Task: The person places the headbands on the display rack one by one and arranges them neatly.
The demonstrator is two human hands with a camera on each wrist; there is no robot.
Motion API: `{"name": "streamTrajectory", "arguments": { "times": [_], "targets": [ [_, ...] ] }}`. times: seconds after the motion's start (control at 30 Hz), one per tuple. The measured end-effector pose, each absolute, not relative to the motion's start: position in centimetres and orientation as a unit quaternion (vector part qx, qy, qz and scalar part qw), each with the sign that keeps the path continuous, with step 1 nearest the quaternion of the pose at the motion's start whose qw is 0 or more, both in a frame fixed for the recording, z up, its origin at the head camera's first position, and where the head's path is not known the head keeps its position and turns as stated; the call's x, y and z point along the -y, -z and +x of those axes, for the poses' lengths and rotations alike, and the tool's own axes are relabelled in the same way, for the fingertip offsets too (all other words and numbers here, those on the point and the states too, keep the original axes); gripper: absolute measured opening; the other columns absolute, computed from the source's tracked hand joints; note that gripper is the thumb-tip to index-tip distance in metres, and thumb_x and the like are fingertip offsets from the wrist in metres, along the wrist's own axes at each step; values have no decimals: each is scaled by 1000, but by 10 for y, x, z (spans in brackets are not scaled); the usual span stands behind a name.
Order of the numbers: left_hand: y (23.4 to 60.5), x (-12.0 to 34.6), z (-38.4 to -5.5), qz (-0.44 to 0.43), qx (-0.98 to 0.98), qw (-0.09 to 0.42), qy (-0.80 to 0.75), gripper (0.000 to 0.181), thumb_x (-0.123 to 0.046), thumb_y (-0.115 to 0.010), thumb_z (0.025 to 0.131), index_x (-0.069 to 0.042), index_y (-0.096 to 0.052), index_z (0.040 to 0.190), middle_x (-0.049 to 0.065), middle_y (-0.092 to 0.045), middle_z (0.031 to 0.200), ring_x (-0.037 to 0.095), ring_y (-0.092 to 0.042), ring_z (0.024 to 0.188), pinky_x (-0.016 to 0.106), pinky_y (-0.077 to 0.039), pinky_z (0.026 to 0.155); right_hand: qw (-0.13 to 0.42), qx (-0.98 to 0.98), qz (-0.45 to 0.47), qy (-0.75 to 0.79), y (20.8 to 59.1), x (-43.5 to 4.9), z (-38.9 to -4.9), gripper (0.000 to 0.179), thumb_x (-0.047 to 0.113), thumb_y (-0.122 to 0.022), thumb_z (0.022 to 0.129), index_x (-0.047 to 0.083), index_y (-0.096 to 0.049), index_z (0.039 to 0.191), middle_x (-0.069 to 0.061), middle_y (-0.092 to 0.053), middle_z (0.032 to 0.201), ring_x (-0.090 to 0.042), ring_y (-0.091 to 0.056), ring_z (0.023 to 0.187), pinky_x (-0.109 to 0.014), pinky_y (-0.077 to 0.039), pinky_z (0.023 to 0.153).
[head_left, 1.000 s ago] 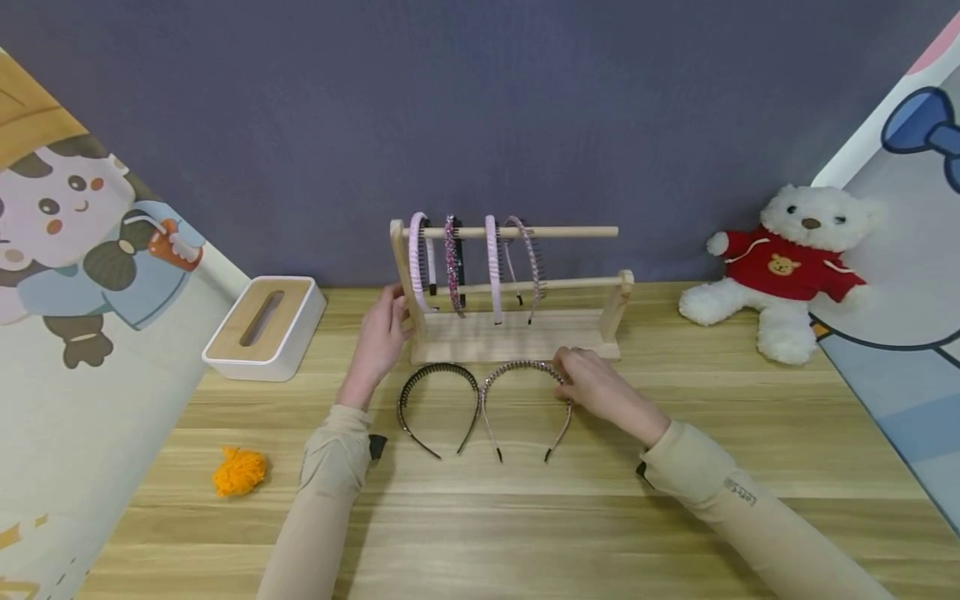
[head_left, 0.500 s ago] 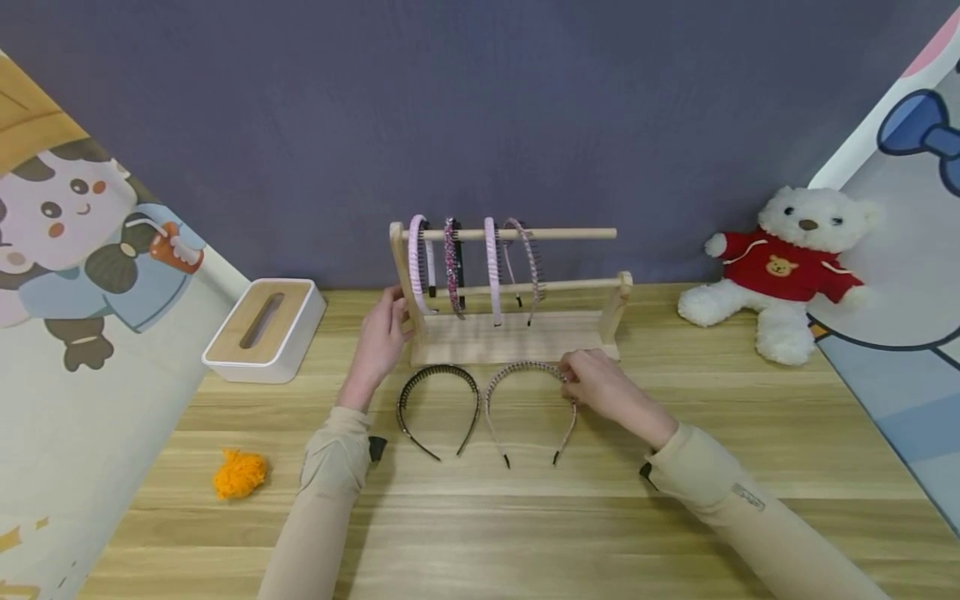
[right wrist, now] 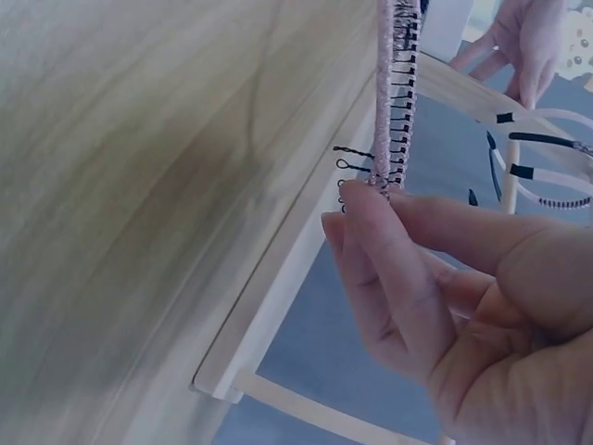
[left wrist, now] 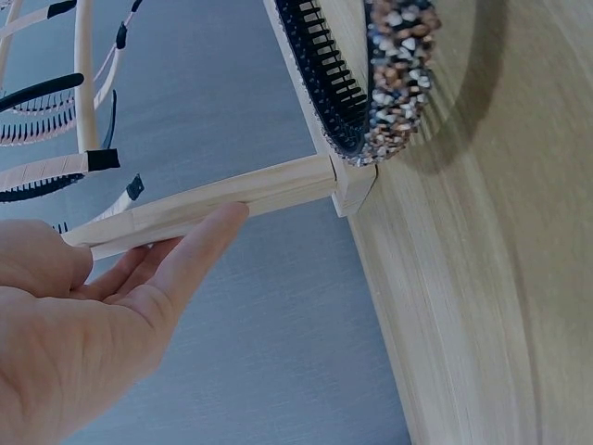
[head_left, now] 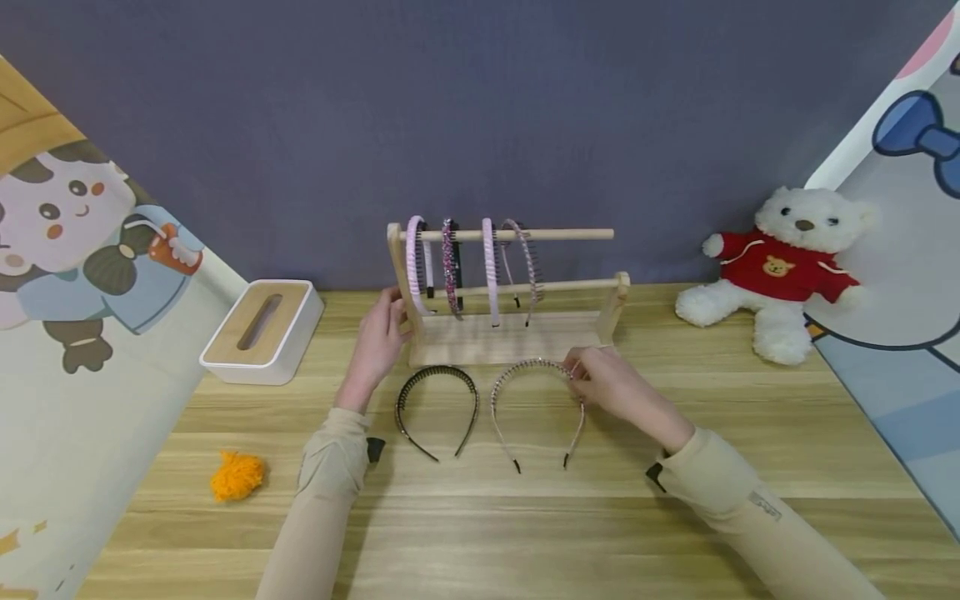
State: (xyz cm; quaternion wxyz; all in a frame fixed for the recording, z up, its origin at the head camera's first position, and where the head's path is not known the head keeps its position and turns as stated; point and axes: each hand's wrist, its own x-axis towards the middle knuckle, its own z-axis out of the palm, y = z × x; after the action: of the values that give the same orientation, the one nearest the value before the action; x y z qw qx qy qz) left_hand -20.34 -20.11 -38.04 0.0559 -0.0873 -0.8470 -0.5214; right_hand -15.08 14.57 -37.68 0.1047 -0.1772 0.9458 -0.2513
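Arching left from the right grip (head_left: pixel 618 387): pink headband (head_left: pixel 534 362)

At the head view's lower centre, the tabletop (head_left: pixel 510 533) gave passage between left sleeve (head_left: pixel 315 517) and right sleeve (head_left: pixel 750 500); at centre, the wooden rack (head_left: pixel 510 342) and black headband (head_left: pixel 437 370) stood in the way.

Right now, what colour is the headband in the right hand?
The headband is pale pink, best seen in the right wrist view.
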Motion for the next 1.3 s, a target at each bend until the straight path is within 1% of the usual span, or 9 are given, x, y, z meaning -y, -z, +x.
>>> {"name": "streamTrajectory", "arguments": {
  "times": [0.07,0.13,0.37,0.5,0.67,0.9,1.0,1.2,1.3],
  "targets": [
    [380,201,-203,-89,846,56,522,43,-14,-32,119,9,-42,154,35,-49,151,53,-59,131,52,-63,101,108,-944,-175,259,374,-148,-150,17,-5,-75,96,-7,-72,113,-15,-76,96,-32,-73,93,-40,-68,78],
    [380,201,-203,-89,845,55,524,43,-14,-32,119,9,-42,154,35,-49,151,53,-59,131,52,-63,101,111,-942,-170,269,371,-150,-147,17,-6,-73,97,-8,-70,114,-16,-76,97,-32,-73,93,-38,-68,75],
    [381,201,-203,-92,845,64,522,41,-11,-33,119,11,-42,153,37,-49,151,55,-59,130,52,-63,100,122,-928,-150,318,361,-160,-139,21,-8,-68,99,-11,-67,119,-20,-74,99,-29,-75,85,-31,-69,65],
    [381,201,-203,-91,845,67,523,41,-11,-33,119,11,-43,152,36,-50,151,55,-59,130,52,-64,99,113,-925,-152,328,356,-168,-137,23,-6,-69,99,-14,-66,120,-22,-74,98,-31,-75,86,-33,-69,66],
    [381,202,-203,-88,844,58,525,42,-13,-32,119,10,-42,153,36,-49,152,54,-58,131,52,-63,101,94,-924,-155,336,349,-178,-132,23,-4,-71,98,-13,-66,119,-21,-74,99,-32,-75,88,-34,-69,65],
    [380,202,-202,-85,845,54,525,43,-14,-32,119,9,-42,154,35,-49,152,53,-58,131,52,-63,102,80,-925,-152,338,339,-187,-128,25,-2,-72,99,-13,-67,120,-20,-75,99,-25,-75,79,-36,-68,65],
    [380,202,-201,-83,844,53,526,43,-13,-32,119,9,-41,154,36,-49,152,54,-58,131,53,-63,102,79,-924,-149,344,336,-191,-127,25,-2,-73,99,-14,-66,121,-21,-75,98,-26,-75,77,-36,-68,64],
    [380,202,-201,-82,845,53,526,43,-13,-32,119,9,-41,154,36,-48,152,53,-58,131,52,-63,102,66,-924,-141,350,328,-200,-124,24,-4,-74,98,-14,-66,118,-23,-74,98,-33,-74,86,-34,-68,63],
    [380,202,-202,-85,846,55,523,43,-14,-32,119,9,-41,154,36,-48,153,54,-59,131,51,-63,101,58,-922,-135,358,324,-205,-123,25,-5,-74,98,-15,-65,119,-23,-73,98,-36,-73,88,-33,-68,63]
  ]
}}
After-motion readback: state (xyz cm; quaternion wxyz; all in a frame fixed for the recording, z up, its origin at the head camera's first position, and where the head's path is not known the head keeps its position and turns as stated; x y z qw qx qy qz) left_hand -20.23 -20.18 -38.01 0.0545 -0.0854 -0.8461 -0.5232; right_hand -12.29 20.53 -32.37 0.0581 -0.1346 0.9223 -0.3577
